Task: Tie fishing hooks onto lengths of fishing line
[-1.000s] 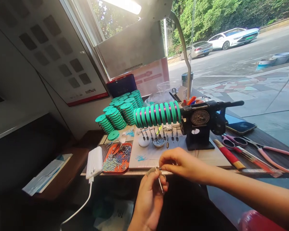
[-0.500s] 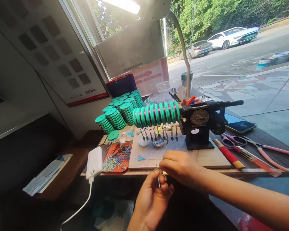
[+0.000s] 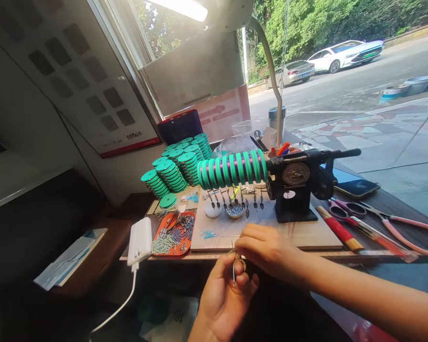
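My left hand point(image 3: 223, 294) is palm up in front of the table edge, its thumb and forefinger closed on a thin needle-like metal rod point(image 3: 234, 275). A tan band circles one of its fingers. My right hand point(image 3: 266, 242) meets those fingertips from the right, fingers bent and pinched together. What it pinches is too small to make out. Beyond both hands, a row of green spools point(image 3: 231, 169) wound with purple line sits on the shaft of a black winding machine point(image 3: 295, 190). Small dark weights point(image 3: 247, 213) hang below the spools.
An orange tray point(image 3: 174, 232) of small tubes and a white power bank point(image 3: 140, 241) are at left. Stacked green spools point(image 3: 171, 173) stand behind. A white bowl of beads point(image 3: 234, 211) rests on the wooden board point(image 3: 271, 237). Scissors point(image 3: 347, 208), pliers point(image 3: 403, 228) and a phone point(image 3: 356, 183) lie right.
Both hands stay close together and have shifted only slightly. The rod's lower end has tipped a little to the left. One hanging weight has swayed slightly.
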Demonstrator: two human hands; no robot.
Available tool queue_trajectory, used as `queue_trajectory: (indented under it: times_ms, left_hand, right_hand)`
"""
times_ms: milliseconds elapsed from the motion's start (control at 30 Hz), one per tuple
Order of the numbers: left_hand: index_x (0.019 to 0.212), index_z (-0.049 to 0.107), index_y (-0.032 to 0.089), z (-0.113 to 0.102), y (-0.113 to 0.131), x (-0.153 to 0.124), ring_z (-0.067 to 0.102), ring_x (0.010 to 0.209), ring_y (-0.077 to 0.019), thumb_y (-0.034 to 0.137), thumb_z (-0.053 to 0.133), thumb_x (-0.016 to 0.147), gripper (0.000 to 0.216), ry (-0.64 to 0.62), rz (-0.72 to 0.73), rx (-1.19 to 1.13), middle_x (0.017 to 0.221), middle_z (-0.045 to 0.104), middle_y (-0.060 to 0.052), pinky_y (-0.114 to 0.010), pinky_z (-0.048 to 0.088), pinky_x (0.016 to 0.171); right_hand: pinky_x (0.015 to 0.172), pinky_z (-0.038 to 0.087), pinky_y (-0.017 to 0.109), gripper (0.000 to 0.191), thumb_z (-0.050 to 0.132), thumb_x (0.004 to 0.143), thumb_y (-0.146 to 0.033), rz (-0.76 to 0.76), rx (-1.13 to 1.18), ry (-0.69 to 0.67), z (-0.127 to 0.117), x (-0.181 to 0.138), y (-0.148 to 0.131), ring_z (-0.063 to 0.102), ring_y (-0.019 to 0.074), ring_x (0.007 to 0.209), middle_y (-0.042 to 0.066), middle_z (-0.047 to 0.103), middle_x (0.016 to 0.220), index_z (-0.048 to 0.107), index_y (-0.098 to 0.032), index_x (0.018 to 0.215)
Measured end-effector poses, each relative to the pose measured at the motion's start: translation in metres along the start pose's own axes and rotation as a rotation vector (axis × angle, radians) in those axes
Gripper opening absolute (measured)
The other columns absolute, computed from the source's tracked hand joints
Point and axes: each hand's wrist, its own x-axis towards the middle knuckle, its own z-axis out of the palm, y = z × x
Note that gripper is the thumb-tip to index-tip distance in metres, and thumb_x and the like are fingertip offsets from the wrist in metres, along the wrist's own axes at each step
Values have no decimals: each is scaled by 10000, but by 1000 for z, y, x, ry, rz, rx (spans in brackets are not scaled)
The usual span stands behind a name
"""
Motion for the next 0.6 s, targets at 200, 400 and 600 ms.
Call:
queue_trajectory:
  times_ms: [200, 400, 600]
  left_hand:
    - [574, 569, 105, -4, -3, 1, 455, 372, -40, 115, 456, 801, 254, -4, 126, 152, 443, 536, 40, -264, 454, 638]
    - [619, 584, 130, -10, -3, 3, 499, 512, -103, 205, 600, 744, 147, 55, 765, 994, 525, 565, 9, -213, 402, 539]
    - [592, 566, 145, -10, -1, 4, 487, 472, -113, 227, 581, 747, 176, 38, 767, 1027, 483, 548, 16, -224, 408, 512]
  right_hand:
    - [583, 383, 253, 230, 378, 871, -180, 135, 178, -80, -2, 3, -2, 488, 159, 644, 62, 562, 679, 563, -148, 740]
    - [651, 400, 268, 120, 471, 781, -112, 464, 446, -216, -5, 6, -3, 521, 157, 680, 42, 573, 711, 561, -142, 707]
    - [614, 416, 227, 120, 477, 775, -109, 536, 560, -284, -11, 9, -2, 535, 136, 656, 14, 591, 679, 572, -133, 705]
